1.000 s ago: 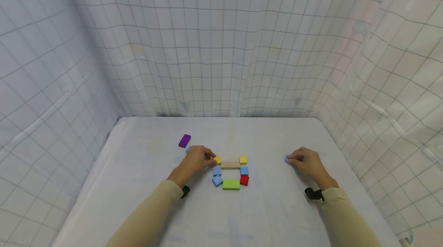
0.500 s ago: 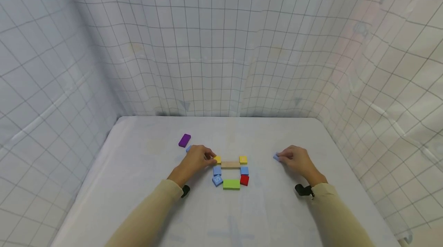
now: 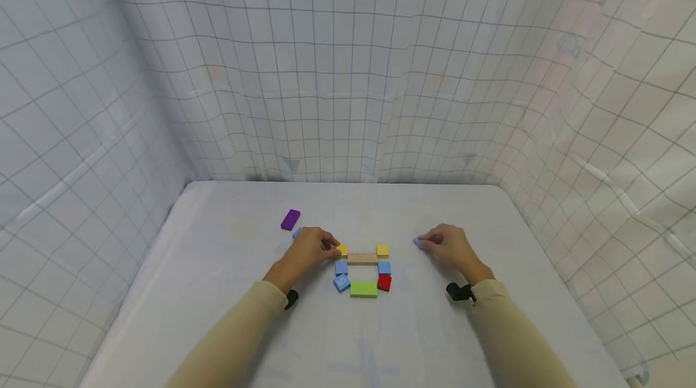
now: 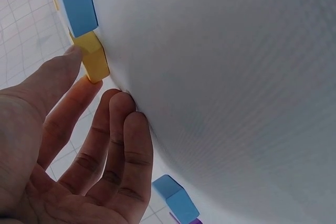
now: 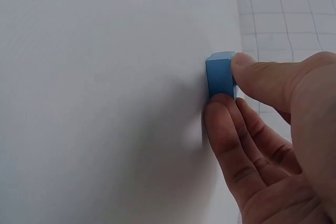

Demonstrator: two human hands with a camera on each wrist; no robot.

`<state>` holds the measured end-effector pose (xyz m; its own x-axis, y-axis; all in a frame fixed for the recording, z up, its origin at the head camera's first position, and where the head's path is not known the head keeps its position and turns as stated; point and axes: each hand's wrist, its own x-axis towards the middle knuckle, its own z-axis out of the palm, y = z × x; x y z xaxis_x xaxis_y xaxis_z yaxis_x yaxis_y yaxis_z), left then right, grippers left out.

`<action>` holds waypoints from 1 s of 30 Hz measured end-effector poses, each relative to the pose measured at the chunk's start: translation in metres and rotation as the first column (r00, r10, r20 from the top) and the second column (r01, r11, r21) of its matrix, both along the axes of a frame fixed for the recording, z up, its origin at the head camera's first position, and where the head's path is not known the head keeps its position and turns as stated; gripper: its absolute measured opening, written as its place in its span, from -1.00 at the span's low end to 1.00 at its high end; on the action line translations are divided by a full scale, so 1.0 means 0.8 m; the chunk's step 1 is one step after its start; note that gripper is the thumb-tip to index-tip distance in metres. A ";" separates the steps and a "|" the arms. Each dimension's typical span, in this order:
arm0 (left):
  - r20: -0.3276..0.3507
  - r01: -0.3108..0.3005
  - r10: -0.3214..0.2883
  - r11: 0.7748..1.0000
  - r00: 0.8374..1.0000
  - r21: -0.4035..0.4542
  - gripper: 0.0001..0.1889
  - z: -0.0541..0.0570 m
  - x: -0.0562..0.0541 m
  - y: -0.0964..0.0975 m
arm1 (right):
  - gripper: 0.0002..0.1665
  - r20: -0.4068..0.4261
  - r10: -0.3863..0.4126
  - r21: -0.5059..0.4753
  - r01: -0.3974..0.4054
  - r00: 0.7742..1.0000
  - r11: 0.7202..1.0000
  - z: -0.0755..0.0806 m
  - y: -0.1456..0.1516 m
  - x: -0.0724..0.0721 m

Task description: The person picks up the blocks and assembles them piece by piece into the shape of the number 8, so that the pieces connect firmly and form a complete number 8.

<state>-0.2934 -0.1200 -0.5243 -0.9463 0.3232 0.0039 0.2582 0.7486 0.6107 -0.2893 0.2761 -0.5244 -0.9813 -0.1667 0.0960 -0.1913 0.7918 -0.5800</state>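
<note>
My left hand point(image 3: 308, 251) pinches a small yellow block point(image 4: 93, 59) between thumb and index finger at the left end of a block layout; the other fingers curve loosely beside it. Right of that block lies a plain wooden strip point(image 3: 362, 259), with a second yellow block point(image 3: 382, 250) at its far end. Over the table to the right, my right hand point(image 3: 450, 248) holds a small blue block point(image 5: 220, 75) between thumb and fingertips. Nearer me in the layout are two blue blocks point(image 3: 341, 268), one on each side, a turned blue block point(image 3: 341, 283), a green block point(image 3: 363, 289) and a tilted red block point(image 3: 383, 282).
Behind the left hand a purple block point(image 3: 290, 219) lies on the white-covered table point(image 3: 217, 315). Next to it is another blue block point(image 4: 177, 199), partly hidden by the hand in the head view. Gridded cloth walls point(image 3: 348, 74) enclose the table at the back and sides.
My right hand has moved left across the table with the blue block, closer to the layout. The left hand has stayed at the yellow block, and the laid blocks have not moved.
</note>
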 end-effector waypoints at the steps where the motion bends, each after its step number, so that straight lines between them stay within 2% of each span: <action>1: -0.013 0.008 -0.008 1.000 1.000 -0.004 -0.83 -0.009 -0.004 -0.002 | -0.83 0.001 0.000 0.001 0.000 1.000 1.000 0.000 -0.003 -0.001; 5: -0.044 0.025 -0.026 0.999 0.999 -0.032 -0.80 -0.040 -0.023 -0.008 | -0.84 0.015 -0.011 0.001 0.011 1.000 1.000 0.000 -0.018 -0.006; 9: -0.025 0.012 -0.013 0.999 1.000 -0.039 -0.78 -0.049 -0.031 -0.009 | -0.85 0.034 -0.002 -0.002 0.002 0.999 1.000 0.000 -0.033 -0.012; 12: -0.006 -0.004 0.003 1.000 1.000 -0.025 -0.78 -0.044 -0.027 -0.009 | -0.84 0.033 0.009 -0.013 -0.008 0.999 1.000 -0.002 -0.042 -0.017; 17: 0.022 -0.013 0.013 1.000 1.000 -0.011 -0.81 -0.003 -0.004 -0.003 | -0.73 0.025 0.016 -0.041 -0.015 1.000 0.999 -0.005 -0.053 -0.023; 18: 0.000 0.000 0.000 1.000 1.000 -0.006 -0.82 -0.005 -0.005 -0.004 | -0.71 0.026 0.017 -0.042 -0.016 1.000 0.999 -0.006 -0.054 -0.023; 19: -0.001 0.001 -0.001 1.000 1.000 -0.016 -0.83 0.000 -0.002 -0.002 | -0.69 0.029 0.019 -0.045 -0.018 0.999 0.999 -0.006 -0.056 -0.024; 21: -0.011 0.008 -0.008 1.000 1.000 -0.016 -0.84 -0.019 -0.014 -0.006 | -0.68 0.030 0.027 -0.040 -0.025 0.999 0.999 -0.006 -0.061 -0.025; 22: -0.011 0.005 -0.005 1.000 1.000 -0.018 -0.84 -0.018 -0.013 -0.005 | -0.68 0.032 0.032 -0.038 -0.031 0.999 0.999 -0.006 -0.063 -0.026; 23: -0.031 0.011 -0.012 1.000 0.999 -0.019 -0.84 -0.029 -0.019 -0.006 | -0.69 0.035 0.037 -0.040 -0.035 0.999 0.999 -0.005 -0.066 -0.026; 25: -0.025 0.009 -0.009 1.000 1.000 -0.024 -0.83 -0.032 -0.022 -0.006 | -0.70 0.042 0.045 -0.039 -0.043 0.998 0.998 -0.003 -0.072 -0.028; 26: -0.037 0.015 -0.016 1.000 0.999 -0.022 -0.82 -0.040 -0.026 -0.008 | -0.71 0.046 0.048 -0.037 -0.046 0.998 0.998 -0.003 -0.074 -0.029; 28: -0.050 0.017 -0.019 0.999 0.999 -0.032 -0.80 -0.032 -0.020 -0.007 | -0.72 0.058 0.048 -0.042 -0.046 0.997 0.998 -0.001 -0.081 -0.029; 29: -0.055 0.024 -0.026 0.999 0.998 -0.036 -0.80 -0.043 -0.027 -0.009 | -0.72 0.063 0.050 -0.045 -0.047 0.997 0.998 0.001 -0.084 -0.029; 30: -0.048 0.019 -0.021 0.999 0.999 -0.044 -0.80 -0.044 -0.028 -0.008 | -0.72 0.066 0.053 -0.043 -0.050 0.996 0.998 0.001 -0.086 -0.028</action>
